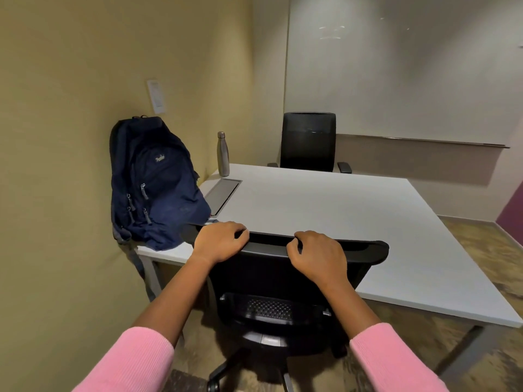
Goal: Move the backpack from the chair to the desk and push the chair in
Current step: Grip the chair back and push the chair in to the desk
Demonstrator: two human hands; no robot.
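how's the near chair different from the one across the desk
The near chair is seen from behind, with the left hand and right hand gripping the top of its backrest; the far chair stands untouched. The near chair's base and lower back show; the far chair's seat and base are hidden behind the desk. Its armrests show, the near chair's don't. Both are black office chairs facing the desk.

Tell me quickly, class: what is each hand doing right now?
Left hand: closed over the top edge of the chair backrest.
Right hand: closed on the same backrest edge.
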